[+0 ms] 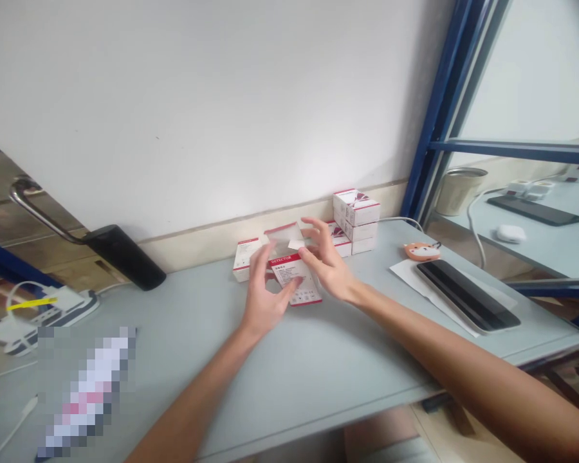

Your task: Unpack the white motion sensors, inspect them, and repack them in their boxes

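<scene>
A small white-and-red carton marked "DETECTOR" (289,273) is tilted up over the table, its top open. The raised lid flap (282,233) stands behind, and a small white side flap (296,245) sticks out near the opening. My left hand (262,302) grips the carton's left side, thumb across the printed front. On the other side, my right hand (334,273) curves round the right edge, its thumb by the side flap and its fingers raised behind. What is inside the carton is hidden. Another similar carton (244,260) lies just behind my left hand.
Stacked cartons (357,218) stand against the wall at right. A phone (468,296) lies on white paper, with an orange animal-shaped case (422,251) behind it. To the left are a black cylinder (125,257), a power strip (53,318) and a blurred-out item (89,392).
</scene>
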